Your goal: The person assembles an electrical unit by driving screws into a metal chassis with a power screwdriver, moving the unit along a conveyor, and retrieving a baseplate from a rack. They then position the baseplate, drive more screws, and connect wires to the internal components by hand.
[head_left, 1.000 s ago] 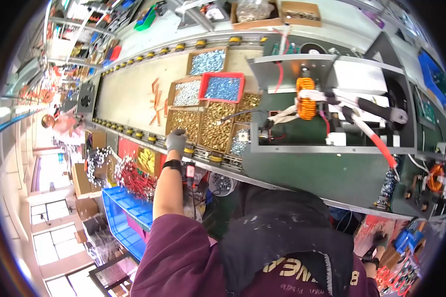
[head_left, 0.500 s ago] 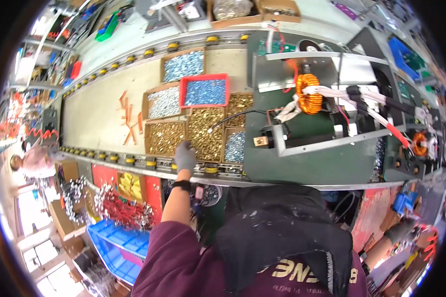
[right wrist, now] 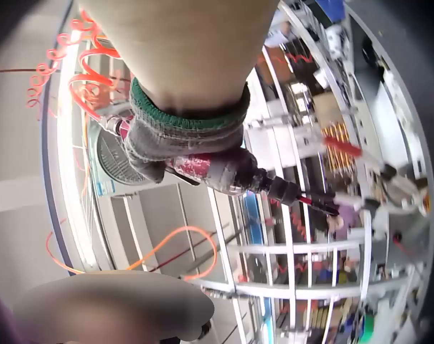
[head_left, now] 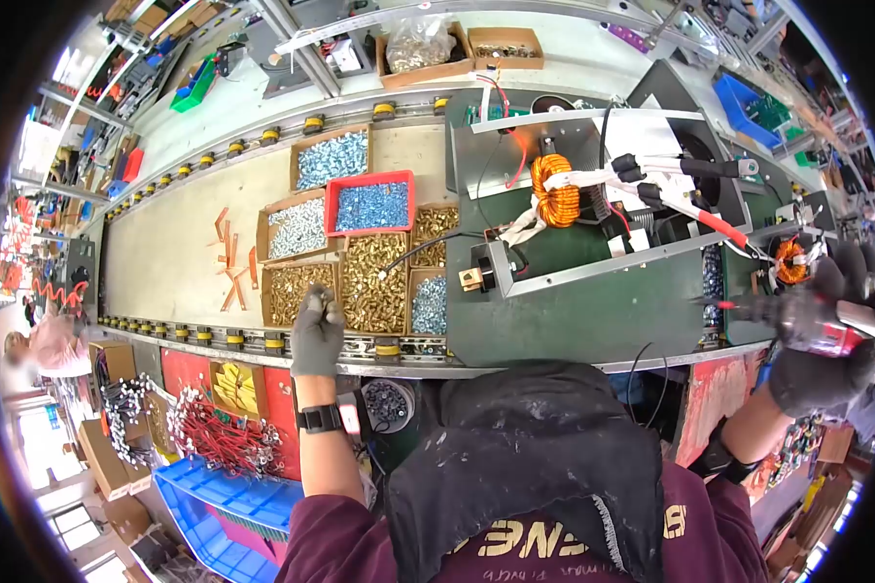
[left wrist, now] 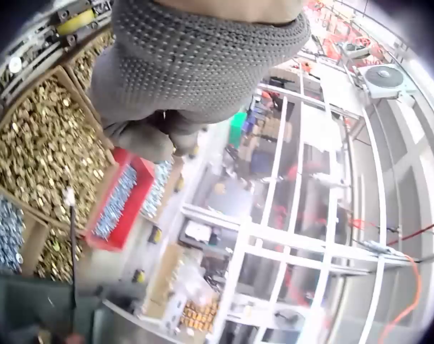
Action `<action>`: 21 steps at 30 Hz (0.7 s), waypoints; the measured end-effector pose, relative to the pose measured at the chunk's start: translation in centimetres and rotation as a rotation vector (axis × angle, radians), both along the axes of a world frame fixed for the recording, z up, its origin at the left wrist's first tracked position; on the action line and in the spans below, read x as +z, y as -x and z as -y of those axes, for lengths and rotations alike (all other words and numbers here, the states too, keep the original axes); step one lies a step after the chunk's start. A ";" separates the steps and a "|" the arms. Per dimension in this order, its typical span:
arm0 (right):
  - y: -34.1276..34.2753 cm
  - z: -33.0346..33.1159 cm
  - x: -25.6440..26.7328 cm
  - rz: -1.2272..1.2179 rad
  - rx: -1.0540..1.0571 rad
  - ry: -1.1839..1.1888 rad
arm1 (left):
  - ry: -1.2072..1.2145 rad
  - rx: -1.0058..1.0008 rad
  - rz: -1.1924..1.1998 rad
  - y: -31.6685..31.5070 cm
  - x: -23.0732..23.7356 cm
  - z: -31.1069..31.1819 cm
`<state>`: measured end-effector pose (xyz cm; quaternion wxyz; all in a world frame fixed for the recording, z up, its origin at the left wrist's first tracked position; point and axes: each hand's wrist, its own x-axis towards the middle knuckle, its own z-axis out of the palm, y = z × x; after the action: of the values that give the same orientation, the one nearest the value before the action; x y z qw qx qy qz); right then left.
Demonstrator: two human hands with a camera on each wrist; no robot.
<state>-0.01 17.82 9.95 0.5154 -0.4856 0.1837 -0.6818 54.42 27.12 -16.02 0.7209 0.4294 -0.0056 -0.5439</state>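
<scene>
My left hand [head_left: 317,338], in a grey glove, is over the front edge of a cardboard box of brass-coloured fasteners [head_left: 290,282] in the head view. Its fingers are bent, the fingertips close together; I cannot tell whether a small fastener is between them. A bigger box of brass fasteners [left wrist: 48,154] shows beside this hand in the left wrist view. At the far right, my gloved right hand [head_left: 826,379] grips a red and black power screwdriver [right wrist: 235,172], its bit pointing left toward an open metal housing [head_left: 603,272] with an orange-wound coil [head_left: 557,191].
A red tray of bluish screws [head_left: 369,206] and a box of silver fasteners [head_left: 297,229] sit among the boxes. Orange strips [head_left: 228,257] lie left of them. A roller rail [head_left: 233,338] runs along the front. Below are red wires [head_left: 219,432] and a blue crate [head_left: 224,496].
The left hand turned, fingertips now pointing up beside the brass boxes. My right hand came up from low at the right edge and now holds the screwdriver at bench height. The head view shifted.
</scene>
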 end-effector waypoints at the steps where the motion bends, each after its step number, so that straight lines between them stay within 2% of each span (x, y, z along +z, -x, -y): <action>1: -3.1 0.3 -0.4 0.072 -0.127 0.033 | 0.105 -0.094 -0.056 1.2 1.9 0.5; 2: -6.3 0.8 -0.5 0.139 0.193 -0.009 | 0.144 -0.168 -0.093 3.3 4.6 1.3; 3: -8.8 2.1 -0.7 -0.004 0.296 0.207 | 0.180 -0.241 -0.128 6.1 7.5 2.2; 6: -14.2 2.1 0.0 0.085 0.291 0.120 | 0.126 -0.522 -0.109 13.6 13.4 4.6; 8: -14.5 2.1 0.3 -0.075 0.420 0.075 | 0.137 -0.687 -0.084 17.0 15.0 5.6; 9: -14.7 2.0 0.1 -0.076 0.413 0.078 | 0.136 -0.748 -0.065 18.4 15.4 6.1; 11: -14.9 1.7 -0.8 0.007 0.239 0.126 | 0.095 -0.763 -0.043 20.3 15.9 6.9; 13: -14.2 2.4 -1.2 -0.007 0.192 0.221 | 0.083 -0.810 -0.099 21.4 15.9 7.3; 15: -14.2 2.7 -1.2 -0.020 0.023 0.326 | 0.045 -0.820 -0.077 22.3 16.3 7.8; 16: -14.4 2.3 -0.4 -0.123 0.064 0.274 | 0.043 -0.848 -0.054 22.6 16.4 8.0; 19: -13.6 1.6 -2.2 -0.018 0.012 0.167 | 0.007 -0.892 -0.011 23.6 17.3 8.5; 20: -13.2 2.6 -1.8 -0.033 0.166 0.294 | -0.023 -0.902 0.007 24.0 17.5 8.7; 21: -12.9 3.1 -1.9 -0.031 0.162 0.290 | -0.027 -0.906 0.008 24.3 17.5 8.8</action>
<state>12.85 14.75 8.01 0.4904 -0.5786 0.0513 -0.6498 30.09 18.34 1.47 0.4045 0.3953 -0.1884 -0.8029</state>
